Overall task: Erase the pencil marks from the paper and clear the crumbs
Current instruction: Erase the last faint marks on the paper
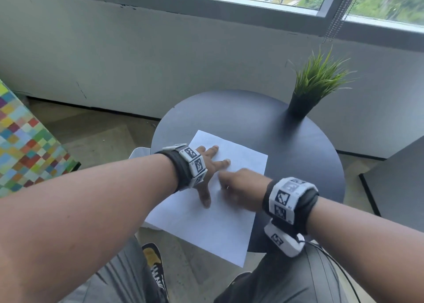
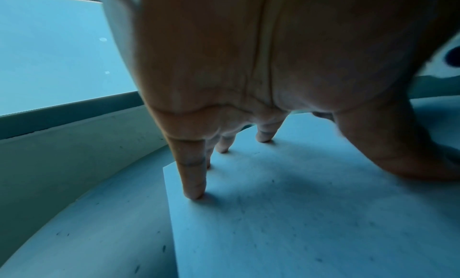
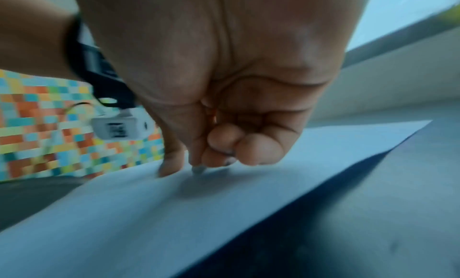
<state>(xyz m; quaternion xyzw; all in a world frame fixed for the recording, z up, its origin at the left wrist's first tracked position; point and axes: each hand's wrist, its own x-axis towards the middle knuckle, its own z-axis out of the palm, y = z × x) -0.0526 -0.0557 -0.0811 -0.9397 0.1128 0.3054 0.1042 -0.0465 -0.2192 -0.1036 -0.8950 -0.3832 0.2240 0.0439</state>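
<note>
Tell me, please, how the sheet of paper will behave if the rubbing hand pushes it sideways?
The paper looks thin and floppy, so it would probably slide or buckle on the smooth dark table. The left hand, its fingers spread flat on it, likely prevents that. Its near corner overhangs the table edge and may bend.

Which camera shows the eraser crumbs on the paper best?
The left wrist view: dark crumbs speckle the paper sharply. The head view is too distant to show them; the right wrist view is too blurred.
</note>
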